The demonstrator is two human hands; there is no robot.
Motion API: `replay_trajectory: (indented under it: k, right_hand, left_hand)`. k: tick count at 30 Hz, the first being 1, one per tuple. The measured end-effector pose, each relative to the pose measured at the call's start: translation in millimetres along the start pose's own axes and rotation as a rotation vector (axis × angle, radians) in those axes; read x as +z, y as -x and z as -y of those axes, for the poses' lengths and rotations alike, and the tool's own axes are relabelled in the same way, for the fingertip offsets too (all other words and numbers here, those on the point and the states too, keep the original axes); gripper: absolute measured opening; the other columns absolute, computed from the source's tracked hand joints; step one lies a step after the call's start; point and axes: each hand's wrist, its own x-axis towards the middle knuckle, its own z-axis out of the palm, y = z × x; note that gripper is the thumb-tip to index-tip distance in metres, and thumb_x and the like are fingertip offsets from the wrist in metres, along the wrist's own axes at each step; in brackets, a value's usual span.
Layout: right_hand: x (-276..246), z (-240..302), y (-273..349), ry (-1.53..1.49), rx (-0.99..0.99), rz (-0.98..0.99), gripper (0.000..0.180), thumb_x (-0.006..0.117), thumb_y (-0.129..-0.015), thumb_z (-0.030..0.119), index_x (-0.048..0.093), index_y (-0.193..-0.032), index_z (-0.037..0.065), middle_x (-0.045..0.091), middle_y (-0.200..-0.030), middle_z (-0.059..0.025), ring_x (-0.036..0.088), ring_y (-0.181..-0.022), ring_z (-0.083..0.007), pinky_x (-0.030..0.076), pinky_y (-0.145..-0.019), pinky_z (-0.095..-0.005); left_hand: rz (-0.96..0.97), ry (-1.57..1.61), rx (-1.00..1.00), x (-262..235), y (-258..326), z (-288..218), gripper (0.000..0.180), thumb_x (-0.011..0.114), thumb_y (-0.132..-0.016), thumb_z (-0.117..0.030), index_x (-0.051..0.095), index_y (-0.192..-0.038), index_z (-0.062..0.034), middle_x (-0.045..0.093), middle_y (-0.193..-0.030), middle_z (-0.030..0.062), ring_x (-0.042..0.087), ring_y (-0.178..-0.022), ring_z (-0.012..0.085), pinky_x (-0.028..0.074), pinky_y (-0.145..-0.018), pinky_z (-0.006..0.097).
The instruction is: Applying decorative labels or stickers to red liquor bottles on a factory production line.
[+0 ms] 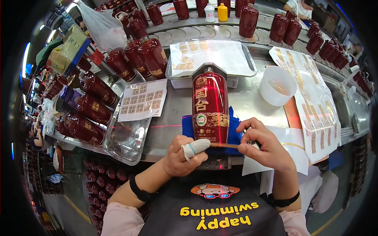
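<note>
A dark red bottle point(212, 92) with gold decoration lies on its back in front of me, its neck pointing away, on a blue cloth point(235, 128). Across its near end runs a thin brown strip point(225, 145). My left hand point(179, 157) is closed, and a white cloth cover sheathes one finger. That covered finger presses at the strip's left end, against the bottle's base. My right hand point(267, 147) pinches the strip's other end near the thumb tip, its remaining fingers curled loosely above. The exact grip of the left fingers is partly hidden.
Sheets of gold labels lie on a tray point(252, 65), at the left point(142, 100) and at the right point(311, 106). A translucent white tub point(277, 86) stands right of the bottle. A clear plastic tray point(128, 137) sits at left. Red bottles point(153, 57) crowd the left and the conveyor point(181, 29).
</note>
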Motion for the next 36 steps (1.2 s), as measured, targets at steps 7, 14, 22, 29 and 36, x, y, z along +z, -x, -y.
replay_trajectory:
  k: [7, 14, 22, 29, 36]
  right_hand:
    - [0.0, -8.9, -1.5, 0.006, 0.019, -0.011, 0.02, 0.072, -0.09, 0.021, 0.063, -0.084, 0.005, 0.054, -0.113, -0.0106, 0.05, -0.112, -0.0253, 0.041, -0.094, -0.0356]
    - [5.2, -25.3, -3.3, 0.021, 0.042, -0.015, 0.021, 0.071, -0.091, 0.023, 0.063, -0.084, 0.005, 0.054, -0.113, -0.0098, 0.051, -0.11, -0.0234, 0.041, -0.093, -0.0345]
    - [6.7, -27.8, -3.8, 0.01, 0.055, -0.018, 0.021, 0.071, -0.09, 0.023, 0.063, -0.083, 0.005, 0.055, -0.113, -0.0105, 0.051, -0.111, -0.026, 0.04, -0.097, -0.0362]
    - [7.1, -27.1, -6.5, -0.009, 0.059, -0.026, 0.021, 0.071, -0.09, 0.023, 0.063, -0.083, 0.005, 0.055, -0.112, -0.0112, 0.05, -0.113, -0.028, 0.04, -0.099, -0.0375]
    - [7.8, -32.7, -4.9, 0.002, 0.079, -0.03, 0.023, 0.072, -0.09, 0.025, 0.063, -0.084, 0.005, 0.055, -0.114, -0.0115, 0.05, -0.115, -0.0284, 0.04, -0.099, -0.038]
  left_hand:
    - [0.03, -0.057, 0.128, -2.8, -8.4, 2.7, 0.023, 0.078, -0.063, -0.012, 0.069, -0.084, -0.0173, 0.065, -0.12, 0.0012, 0.056, -0.095, 0.0196, 0.046, -0.073, 0.033]
    - [0.03, -0.096, 0.264, 2.1, -24.3, 8.6, 0.027, 0.077, -0.059, -0.01, 0.066, -0.082, -0.02, 0.062, -0.118, -0.0037, 0.052, -0.093, 0.0174, 0.043, -0.07, 0.032]
    - [0.045, -0.169, 0.278, 7.6, -29.8, 7.0, 0.025, 0.079, -0.064, -0.013, 0.066, -0.083, -0.0231, 0.061, -0.113, -0.0076, 0.05, -0.09, 0.0153, 0.041, -0.07, 0.031]
    - [0.074, -0.091, 0.231, 9.2, -26.3, 7.3, 0.024, 0.08, -0.061, -0.012, 0.068, -0.08, -0.0208, 0.061, -0.111, -0.006, 0.051, -0.087, 0.0159, 0.042, -0.068, 0.032]
    - [0.041, -0.032, 0.161, 9.9, -28.0, 1.1, 0.023, 0.079, -0.06, -0.009, 0.068, -0.079, -0.0179, 0.062, -0.113, -0.0029, 0.051, -0.081, 0.0171, 0.043, -0.068, 0.033]
